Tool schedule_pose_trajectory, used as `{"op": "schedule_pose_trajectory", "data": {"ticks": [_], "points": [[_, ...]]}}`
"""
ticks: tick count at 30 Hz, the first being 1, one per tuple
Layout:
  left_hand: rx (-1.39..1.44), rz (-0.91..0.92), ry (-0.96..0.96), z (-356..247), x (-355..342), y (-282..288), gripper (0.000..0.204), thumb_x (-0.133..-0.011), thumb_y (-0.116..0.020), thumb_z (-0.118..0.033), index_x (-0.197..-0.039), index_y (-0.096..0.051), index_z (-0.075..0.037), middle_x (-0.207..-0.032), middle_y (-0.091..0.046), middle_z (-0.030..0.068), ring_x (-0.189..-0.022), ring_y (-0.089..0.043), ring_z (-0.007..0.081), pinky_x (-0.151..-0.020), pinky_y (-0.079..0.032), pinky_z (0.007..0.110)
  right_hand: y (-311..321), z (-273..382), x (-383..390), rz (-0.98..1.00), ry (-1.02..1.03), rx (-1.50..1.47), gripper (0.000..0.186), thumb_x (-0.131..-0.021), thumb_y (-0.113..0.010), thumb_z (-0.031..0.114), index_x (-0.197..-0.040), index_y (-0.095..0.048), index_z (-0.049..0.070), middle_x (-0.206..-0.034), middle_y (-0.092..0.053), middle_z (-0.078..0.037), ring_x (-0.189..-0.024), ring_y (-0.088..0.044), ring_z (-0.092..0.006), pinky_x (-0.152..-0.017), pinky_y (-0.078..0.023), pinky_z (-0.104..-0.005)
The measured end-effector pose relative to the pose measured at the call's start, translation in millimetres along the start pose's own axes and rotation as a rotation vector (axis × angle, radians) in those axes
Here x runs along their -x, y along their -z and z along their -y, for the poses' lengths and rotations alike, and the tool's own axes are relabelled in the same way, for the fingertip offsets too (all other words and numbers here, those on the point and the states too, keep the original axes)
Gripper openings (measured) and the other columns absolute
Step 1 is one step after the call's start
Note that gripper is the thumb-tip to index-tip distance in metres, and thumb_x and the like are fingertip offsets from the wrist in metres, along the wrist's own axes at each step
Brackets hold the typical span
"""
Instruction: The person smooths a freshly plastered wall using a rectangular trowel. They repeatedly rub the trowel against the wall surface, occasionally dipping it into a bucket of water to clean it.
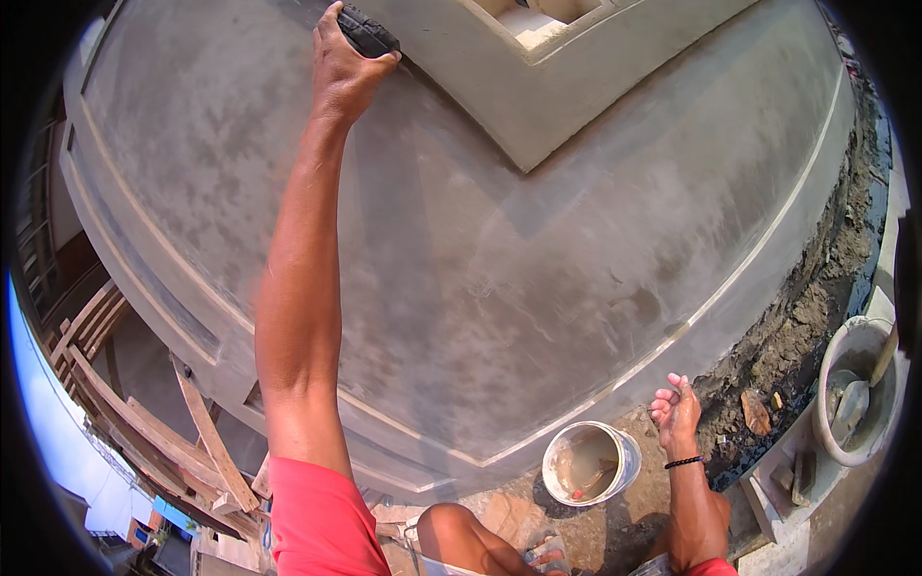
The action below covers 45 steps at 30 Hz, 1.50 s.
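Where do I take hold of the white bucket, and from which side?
Probably grip the white bucket by its rim, coming from above on its right. The right hand is close on that side. The bucket is open-topped, and its round lip looks free to hook over. It holds murky liquid, so keeping it level seems wise.

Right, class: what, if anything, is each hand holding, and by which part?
The left hand holds a black, wrinkled, rounded pad by its edges, thumb at its right end, fingers at its left. The right hand appears empty.
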<state>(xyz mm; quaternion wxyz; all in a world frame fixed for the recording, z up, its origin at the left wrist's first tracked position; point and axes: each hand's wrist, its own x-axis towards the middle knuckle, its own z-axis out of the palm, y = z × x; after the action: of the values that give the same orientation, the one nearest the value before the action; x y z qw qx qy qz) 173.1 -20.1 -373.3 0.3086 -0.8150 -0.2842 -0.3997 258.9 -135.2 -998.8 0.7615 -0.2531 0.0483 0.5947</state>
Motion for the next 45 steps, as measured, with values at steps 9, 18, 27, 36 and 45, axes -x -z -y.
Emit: {"op": "schedule_pose_trajectory", "data": {"ticks": [9,18,27,36,45], "points": [[0.084,0.123,-0.098,-17,123,-57,0.099,-0.071,-0.084,-0.007,-0.152,-0.027,-0.008,-0.144,-0.037,0.0137,-0.131,-0.044,0.0275,-0.103,-0.048,0.038,0,-19,-8,0.042,-0.026,0.069,0.045,-0.101,-0.054,0.043,-0.123,-0.053,0.003,-0.075,-0.06,-0.009,-0.051,-0.059,-0.0159,-0.042,-0.05,-0.0265],[0.017,-0.082,0.022,20,0,12,0.095,-0.076,-0.084,-0.013,-0.15,-0.026,-0.004,-0.128,-0.054,0.0153,-0.11,-0.062,0.0247,-0.096,-0.053,0.034,7,-13,-20,0.007,0.005,0.063,0.044,-0.102,-0.053,0.042,-0.123,-0.053,0.003,-0.075,-0.061,-0.008,-0.051,-0.06,-0.0161,-0.041,-0.05,-0.0264],[0.031,-0.061,-0.024,-19,60,-46,0.095,-0.071,-0.083,-0.012,-0.148,-0.029,-0.007,-0.139,-0.041,0.0162,-0.13,-0.045,0.0315,-0.11,-0.043,0.04,12,-16,-23,-0.023,-0.016,0.063,0.044,-0.102,-0.054,0.041,-0.123,-0.052,0.002,-0.075,-0.06,-0.008,-0.05,-0.059,-0.0164,-0.041,-0.05,-0.027],[0.214,0.118,-0.04,-36,196,-91,0.104,-0.069,-0.083,-0.003,-0.152,-0.02,-0.01,-0.147,-0.03,0.0157,-0.137,-0.038,0.0338,-0.112,-0.042,0.044,-1,-14,0,0.073,-0.013,0.088,0.045,-0.102,-0.054,0.042,-0.123,-0.052,0.003,-0.077,-0.061,-0.009,-0.053,-0.06,-0.018,-0.045,-0.051,-0.0285],[0.982,0.337,0.248,-98,328,-32,0.113,-0.068,-0.082,0.003,-0.155,-0.013,-0.013,-0.152,-0.022,0.0118,-0.142,-0.029,0.0275,-0.113,-0.042,0.042,-32,18,59,0.434,-0.046,0.169,0.05,-0.102,-0.052,0.044,-0.128,-0.05,0.002,-0.09,-0.065,-0.016,-0.071,-0.067,-0.0236,-0.056,-0.057,-0.0326]]}}
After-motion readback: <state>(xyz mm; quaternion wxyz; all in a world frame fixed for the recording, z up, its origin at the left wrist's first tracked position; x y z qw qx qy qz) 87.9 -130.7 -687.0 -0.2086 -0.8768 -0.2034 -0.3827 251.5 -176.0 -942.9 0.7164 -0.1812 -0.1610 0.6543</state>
